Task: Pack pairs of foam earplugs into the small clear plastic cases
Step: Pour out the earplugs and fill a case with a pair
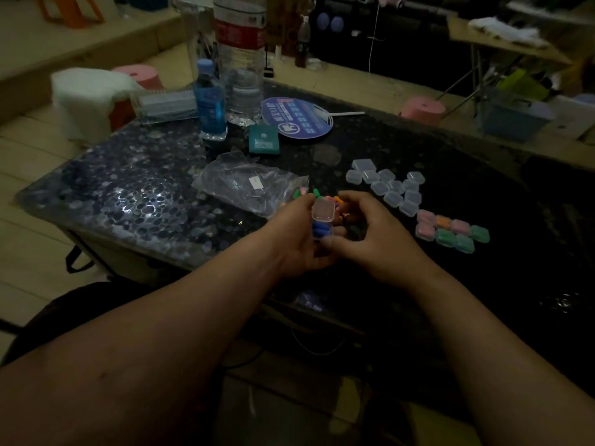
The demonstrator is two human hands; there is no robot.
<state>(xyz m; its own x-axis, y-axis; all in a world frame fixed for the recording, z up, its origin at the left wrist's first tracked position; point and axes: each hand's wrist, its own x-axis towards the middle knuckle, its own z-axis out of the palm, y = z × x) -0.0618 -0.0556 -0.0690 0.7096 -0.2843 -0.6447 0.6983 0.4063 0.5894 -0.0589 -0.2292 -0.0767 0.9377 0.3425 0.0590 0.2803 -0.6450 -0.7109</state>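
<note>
Above the table's near edge, my left hand holds a small clear plastic case with its lid swung up. Blue earplugs lie in its lower half. My right hand has its fingers curled round the case from the right, thumb at its lower edge. Loose coloured earplugs lie just behind my hands beside a clear plastic bag. Several empty clear cases sit to the right, and several filled cases with pink, orange and green plugs lie nearer me.
A dark glass-topped table carries a small blue water bottle, a large clear bottle, a round blue hand fan and a teal box. Pink stools and a grey crate stand behind.
</note>
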